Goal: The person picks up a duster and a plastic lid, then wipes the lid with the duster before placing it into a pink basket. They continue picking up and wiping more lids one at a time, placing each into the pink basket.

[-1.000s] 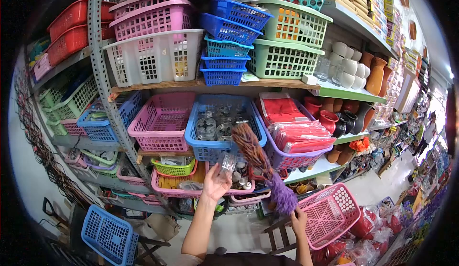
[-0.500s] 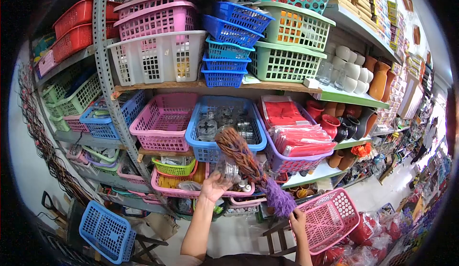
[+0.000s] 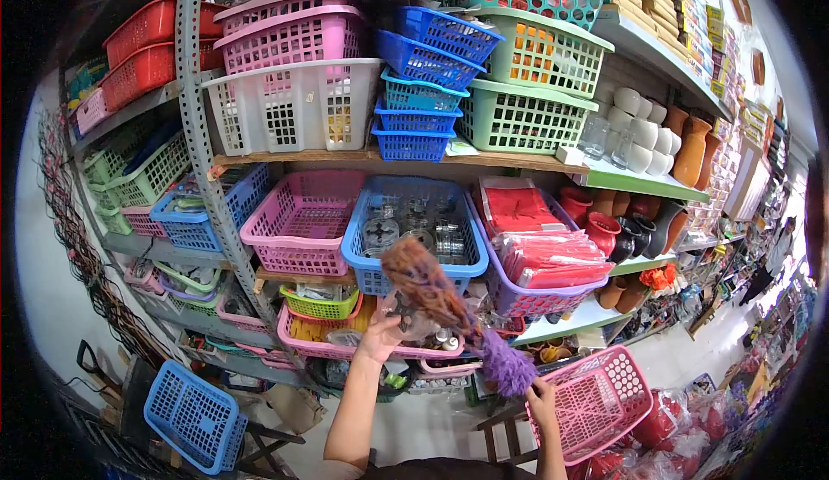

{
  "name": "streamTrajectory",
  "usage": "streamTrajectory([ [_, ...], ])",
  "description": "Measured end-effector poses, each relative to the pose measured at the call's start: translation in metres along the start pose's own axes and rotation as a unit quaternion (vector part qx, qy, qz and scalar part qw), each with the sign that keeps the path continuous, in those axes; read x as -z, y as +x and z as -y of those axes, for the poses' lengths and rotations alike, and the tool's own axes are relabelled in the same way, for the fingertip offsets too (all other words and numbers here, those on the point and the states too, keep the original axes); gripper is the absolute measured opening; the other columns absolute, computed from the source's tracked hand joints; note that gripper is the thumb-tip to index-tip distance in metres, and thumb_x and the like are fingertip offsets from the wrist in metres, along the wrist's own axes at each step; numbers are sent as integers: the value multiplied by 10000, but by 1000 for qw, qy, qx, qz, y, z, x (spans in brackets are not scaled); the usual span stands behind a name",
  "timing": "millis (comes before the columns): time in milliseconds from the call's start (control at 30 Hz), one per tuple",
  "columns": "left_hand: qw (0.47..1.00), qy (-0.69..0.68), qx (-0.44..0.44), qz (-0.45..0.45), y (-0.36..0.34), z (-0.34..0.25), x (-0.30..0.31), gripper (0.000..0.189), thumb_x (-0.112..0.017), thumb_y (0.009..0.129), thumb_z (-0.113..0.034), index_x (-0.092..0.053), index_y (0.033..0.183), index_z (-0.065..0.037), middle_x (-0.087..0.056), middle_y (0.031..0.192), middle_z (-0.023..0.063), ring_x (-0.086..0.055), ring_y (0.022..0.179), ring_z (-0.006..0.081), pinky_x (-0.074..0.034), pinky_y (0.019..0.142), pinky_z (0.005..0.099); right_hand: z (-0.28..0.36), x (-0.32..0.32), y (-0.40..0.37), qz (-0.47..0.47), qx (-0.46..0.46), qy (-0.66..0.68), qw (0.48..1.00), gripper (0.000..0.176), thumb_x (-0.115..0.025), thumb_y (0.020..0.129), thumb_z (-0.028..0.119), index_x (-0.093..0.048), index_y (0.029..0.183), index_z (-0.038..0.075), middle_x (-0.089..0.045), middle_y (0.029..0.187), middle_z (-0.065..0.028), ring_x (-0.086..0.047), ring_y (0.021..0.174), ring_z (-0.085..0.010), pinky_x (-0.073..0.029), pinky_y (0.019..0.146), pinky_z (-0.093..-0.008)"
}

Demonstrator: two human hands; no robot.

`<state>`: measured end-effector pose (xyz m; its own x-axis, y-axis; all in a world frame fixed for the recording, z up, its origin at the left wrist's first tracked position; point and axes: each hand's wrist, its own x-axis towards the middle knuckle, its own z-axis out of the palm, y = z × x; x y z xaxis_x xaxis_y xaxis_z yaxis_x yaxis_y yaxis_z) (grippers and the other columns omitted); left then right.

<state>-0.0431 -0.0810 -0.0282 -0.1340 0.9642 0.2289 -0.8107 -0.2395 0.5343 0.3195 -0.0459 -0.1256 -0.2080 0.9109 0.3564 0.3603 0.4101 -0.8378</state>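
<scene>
My left hand [image 3: 380, 338] grips a clear glass container [image 3: 418, 328] in front of the shelves, its fingers wrapped around the near side. A fluffy duster [image 3: 508, 364], purple at the near end and orange-brown at the blurred far end, is held by its purple end in my right hand [image 3: 542, 397]. The duster's far end overlaps the top of the glass container and partly hides it. Just behind, a blue basket [image 3: 363, 271] on the shelf holds several clear glass pieces.
A pink basket [image 3: 294, 254] stands left of the blue one, a purple basket [image 3: 553, 300] with red packets to its right. Low down are another pink basket [image 3: 596, 411] at right and a blue basket [image 3: 194, 415] at left. A metal post [image 3: 192, 74] rises at left.
The duster's far end has swung slightly down and left over the glass container, now blurred. The container has turned in my left hand. The whole view has shifted slightly.
</scene>
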Motion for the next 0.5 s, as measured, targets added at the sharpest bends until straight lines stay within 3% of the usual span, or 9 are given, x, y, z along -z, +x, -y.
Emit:
streamTrajectory([
  [100, 994, 89, -51, -22, 3, 3, 0, 643, -638, 704, 14, -416, 1303, -64, -563, 1120, 79, -559, 1012, 168, -465, 870, 325, 0, 6, 7, -8, -54, -28, 998, 153, -608, 748, 113, -564, 813, -18, -411, 527, -109, -384, 500, -130, -344, 482, -307],
  [133, 966, 237, -101, -29, 7, 5, 11, 602, -665, 698, 10, -454, 1259, -52, -582, 1084, 70, -570, 977, 153, -465, 849, 304, 11, 11, 8, -34, -62, -131, 989, 163, -617, 739, 119, -568, 820, -13, -451, 543, -149, -408, 471, -199, -354, 483, -329],
  [167, 912, 380, -151, -35, 10, 6, 21, 562, -692, 692, 7, -492, 1215, -41, -601, 1048, 61, -581, 941, 138, -466, 828, 283, 8, 12, 8, -33, -60, -131, 989, 163, -617, 739, 119, -568, 820, -13, -451, 543, -149, -408, 471, -199, -354, 483, -329],
  [200, 861, 478, -165, -46, 7, 3, 17, 409, -733, 678, -12, -580, 1058, -12, -628, 968, 43, -588, 888, 112, -461, 794, 259, 6, 14, 8, -46, -26, -124, 991, 166, -621, 740, 132, -567, 810, -8, -464, 555, -165, -429, 474, -236, -360, 486, -345],
  [267, 863, 471, -175, -53, 8, 9, 16, 373, -732, 676, 7, -593, 1021, -5, -631, 947, 44, -589, 880, 110, -462, 784, 254, 4, 12, 5, -54, 28, -67, 996, 171, -634, 739, 171, -572, 783, 17, -484, 581, -192, -502, 502, -309, -382, 501, -374],
  [367, 856, 484, -171, -68, 4, 9, 2, 290, -735, 674, 4, -623, 942, 14, -616, 944, 46, -573, 871, 111, -456, 754, 252, 21, 14, 6, -21, -31, -162, 986, 165, -638, 737, 179, -593, 795, 31, -518, 598, -196, -534, 540, -337, -405, 519, -379],
  [433, 766, 574, -282, -64, 5, 7, -4, 277, -739, 658, -31, -632, 909, 18, -571, 861, 50, -554, 794, 123, -453, 687, 273, 25, 16, 6, -43, -52, -191, 979, 173, -640, 735, 182, -611, 825, 37, -543, 615, -201, -542, 555, -349, -418, 528, -380],
  [500, 779, 556, -280, -80, 3, 4, -15, 280, -733, 650, -32, -627, 903, 26, -530, 831, 78, -539, 783, 172, -447, 686, 297, 29, 17, 2, -68, -34, -175, 982, 172, -637, 734, 180, -611, 817, 31, -553, 619, -189, -542, 555, -348, -420, 532, -383],
])
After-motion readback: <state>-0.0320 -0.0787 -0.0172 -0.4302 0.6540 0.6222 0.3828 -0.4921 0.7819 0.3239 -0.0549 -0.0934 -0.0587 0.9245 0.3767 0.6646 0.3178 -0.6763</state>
